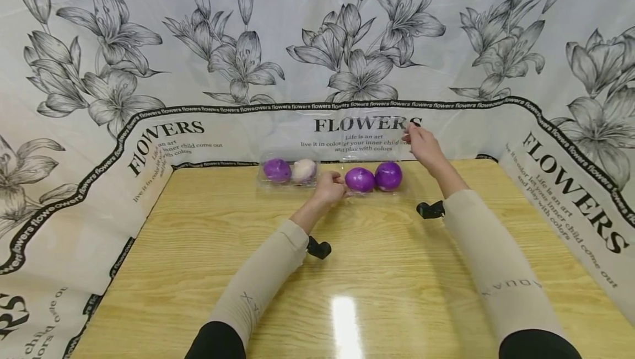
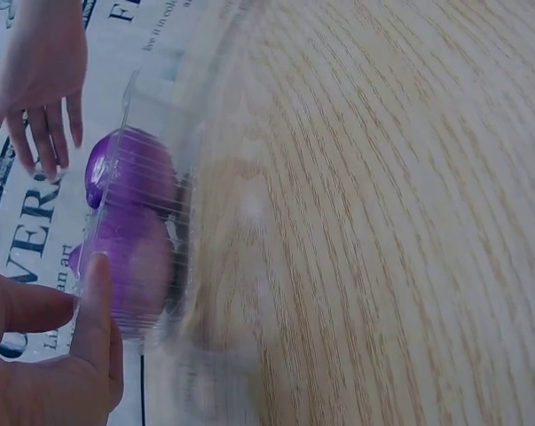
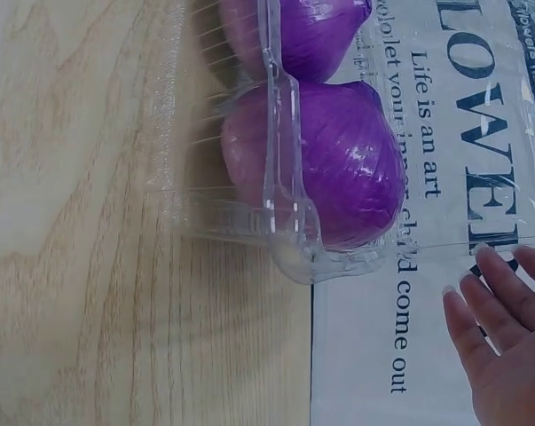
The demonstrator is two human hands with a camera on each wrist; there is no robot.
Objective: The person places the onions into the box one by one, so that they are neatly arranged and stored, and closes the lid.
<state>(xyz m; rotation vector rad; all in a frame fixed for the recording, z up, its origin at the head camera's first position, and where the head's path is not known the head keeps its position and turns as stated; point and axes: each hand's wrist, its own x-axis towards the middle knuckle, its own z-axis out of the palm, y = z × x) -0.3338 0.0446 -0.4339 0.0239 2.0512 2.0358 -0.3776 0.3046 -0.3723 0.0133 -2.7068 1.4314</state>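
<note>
A clear plastic clamshell box holds two purple onions side by side at the table's back edge. Its transparent lid stands raised behind them. My left hand pinches the left end of the box rim between thumb and fingers. The right hand is up by the lid's right edge, its fingers straight. Whether those fingertips touch the thin plastic is hard to tell. To the left sits a second clear box with a purple onion and a whitish bulb.
The wooden table lies under both arms. A white flower-printed cloth hangs behind it and along both sides. Black camera mounts stick out from both wrists.
</note>
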